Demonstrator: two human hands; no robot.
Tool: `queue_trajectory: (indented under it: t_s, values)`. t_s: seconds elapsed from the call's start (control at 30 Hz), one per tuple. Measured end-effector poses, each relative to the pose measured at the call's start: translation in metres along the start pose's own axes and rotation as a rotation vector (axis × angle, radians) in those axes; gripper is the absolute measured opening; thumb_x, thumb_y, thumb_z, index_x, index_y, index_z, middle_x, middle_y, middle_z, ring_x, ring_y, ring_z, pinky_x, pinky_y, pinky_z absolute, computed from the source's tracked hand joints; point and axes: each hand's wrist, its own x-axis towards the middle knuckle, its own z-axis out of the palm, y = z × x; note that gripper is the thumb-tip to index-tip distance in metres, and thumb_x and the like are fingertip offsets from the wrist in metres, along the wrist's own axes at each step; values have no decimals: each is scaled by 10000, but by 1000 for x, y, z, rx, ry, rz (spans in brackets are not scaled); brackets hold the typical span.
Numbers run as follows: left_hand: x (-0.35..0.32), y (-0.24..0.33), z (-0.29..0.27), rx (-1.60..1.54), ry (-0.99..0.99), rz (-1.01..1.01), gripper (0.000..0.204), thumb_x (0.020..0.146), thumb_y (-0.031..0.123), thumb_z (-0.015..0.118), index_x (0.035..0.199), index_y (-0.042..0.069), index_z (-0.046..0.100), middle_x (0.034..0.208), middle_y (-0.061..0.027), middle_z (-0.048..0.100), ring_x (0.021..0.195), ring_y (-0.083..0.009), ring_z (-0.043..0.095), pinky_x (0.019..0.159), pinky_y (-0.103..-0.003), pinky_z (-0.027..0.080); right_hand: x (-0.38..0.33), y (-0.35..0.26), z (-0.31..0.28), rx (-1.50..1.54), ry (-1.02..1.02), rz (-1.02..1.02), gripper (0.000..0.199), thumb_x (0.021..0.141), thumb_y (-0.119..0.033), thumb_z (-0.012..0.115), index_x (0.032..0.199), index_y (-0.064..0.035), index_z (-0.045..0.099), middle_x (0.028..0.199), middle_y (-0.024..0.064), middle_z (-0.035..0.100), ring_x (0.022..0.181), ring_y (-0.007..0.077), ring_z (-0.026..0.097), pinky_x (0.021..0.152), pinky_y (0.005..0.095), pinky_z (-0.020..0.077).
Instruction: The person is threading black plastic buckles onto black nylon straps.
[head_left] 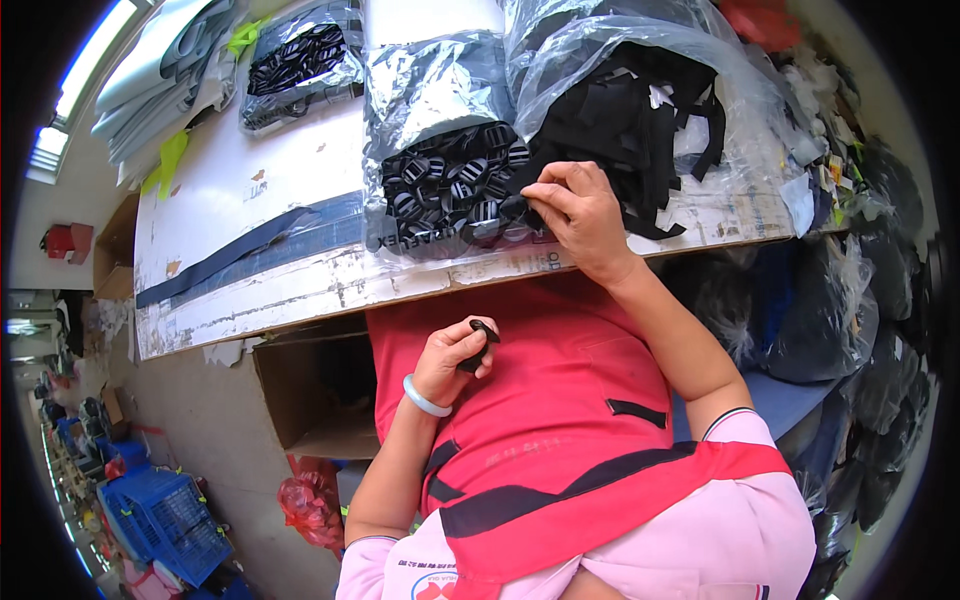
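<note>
My left hand (453, 362) is closed in front of the red apron, around a small black piece (479, 345) that looks like a buckle or a folded bit of strap. At the table's front edge, the fingertips of my right hand (580, 212) are pinched together. What they grip, something dark, is hard to separate from the black things behind. Just left of those fingers lies an opened clear bag full of black plastic buckles (440, 190). A pile of black straps (610, 120) spills from another clear bag (750, 110) beyond my right hand.
A long dark strip (225, 257) lies along the left of the white tabletop (310, 165). Farther back are another bag of black parts (295, 62) and folded grey sheets (160, 80). Blue crates (165, 520) stand on the floor at left; stuffed dark bags (825, 315) crowd the right.
</note>
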Motion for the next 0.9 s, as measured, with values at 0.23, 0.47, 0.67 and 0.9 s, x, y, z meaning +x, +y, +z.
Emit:
queue_trajectory:
  t_s: [0.23,0.47,0.67,0.9]
  values:
    - [-6,15,21,180,160,94,183,930,93,608,1070,-9,668,764,-42,609,629,-86,550,538,-222,436,-6,-49,-19,559,41,338,109,835,-52,719,937,-66,685,884,1,618,816,121,550,684,260,447]
    - [-10,21,43,308,135,229,117,852,-8,670,958,-43,705,1006,-59,648,676,-88,590,580,-228,477,-61,-80,7,1064,-258,747,91,893,-80,691,929,4,681,873,-27,536,666,20,479,613,182,411]
    - [-14,7,39,566,140,239,132,848,-18,671,971,-24,717,968,-67,654,807,-113,623,671,-220,496,-63,-74,12,1296,-484,876,123,917,-97,659,995,-15,707,762,-11,611,600,20,494,550,180,406]
    - [-11,10,27,422,423,331,120,892,53,678,995,-1,707,686,39,605,567,-14,496,496,-170,356,-48,-59,-18,1364,-554,1043,105,962,-100,591,1024,-22,626,732,23,625,506,67,573,448,184,452]
